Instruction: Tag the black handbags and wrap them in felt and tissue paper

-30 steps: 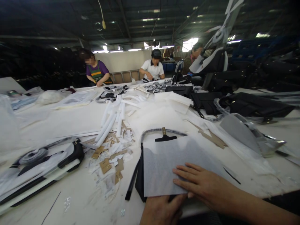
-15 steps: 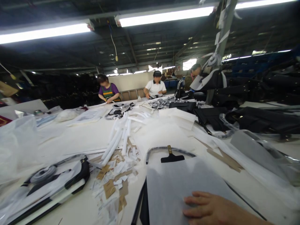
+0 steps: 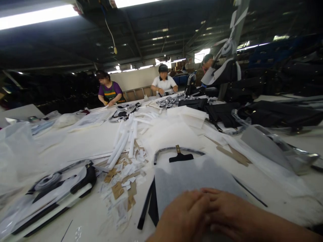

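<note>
My left hand and my right hand meet at the lower middle, over a pale sheet that covers a black handbag. The fingers of both hands are bent and pressed together, their tips touching or overlapping. Whatever they pinch, if anything, is hidden beneath them. Beyond the sheet's far edge, a black tab with a gold clasp lies on top. The bag's handle, wrapped in clear film, arches behind it. Black straps or edges stick out on both sides.
Left of the bag lie paper and tag scraps, and white tubes behind them. A wrapped black-and-white bag rests at the left. White sheets and black bags lie farther back. Several co-workers sit across the table.
My left hand has come into view and joined my right hand over the sheet. The right hand's flat, spread fingers have bent. The view has tilted slightly downward.
</note>
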`<state>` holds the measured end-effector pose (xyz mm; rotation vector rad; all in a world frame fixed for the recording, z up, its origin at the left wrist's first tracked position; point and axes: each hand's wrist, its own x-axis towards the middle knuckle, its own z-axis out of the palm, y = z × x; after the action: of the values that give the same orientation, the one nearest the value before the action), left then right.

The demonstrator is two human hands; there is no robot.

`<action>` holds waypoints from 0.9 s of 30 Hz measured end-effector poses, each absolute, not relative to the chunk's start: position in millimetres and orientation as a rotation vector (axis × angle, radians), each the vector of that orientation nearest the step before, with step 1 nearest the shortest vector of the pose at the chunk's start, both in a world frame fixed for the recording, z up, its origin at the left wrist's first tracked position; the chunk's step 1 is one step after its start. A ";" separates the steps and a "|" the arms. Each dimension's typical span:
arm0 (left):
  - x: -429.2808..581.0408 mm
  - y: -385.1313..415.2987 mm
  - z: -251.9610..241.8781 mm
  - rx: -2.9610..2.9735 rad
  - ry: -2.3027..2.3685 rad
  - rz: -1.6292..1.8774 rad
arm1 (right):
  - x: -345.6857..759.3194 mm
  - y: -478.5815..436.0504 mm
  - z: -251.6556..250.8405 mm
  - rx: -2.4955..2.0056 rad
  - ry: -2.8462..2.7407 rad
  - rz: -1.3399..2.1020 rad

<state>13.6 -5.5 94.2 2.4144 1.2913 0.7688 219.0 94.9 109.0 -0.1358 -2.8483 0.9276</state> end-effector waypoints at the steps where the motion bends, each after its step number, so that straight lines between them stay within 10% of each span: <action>1: 10.6 4.0 89.8 2.376 1.362 0.664 | 220.2 94.8 107.3 -0.153 -2.842 0.942; 27: -6.2 -1.1 43.5 2.240 1.502 0.805 | 222.1 115.4 53.0 -0.480 -2.801 0.890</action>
<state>-6.2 -1.1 43.5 2.2402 1.5021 0.8048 222.1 115.4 53.0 -0.4798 -2.8006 0.8898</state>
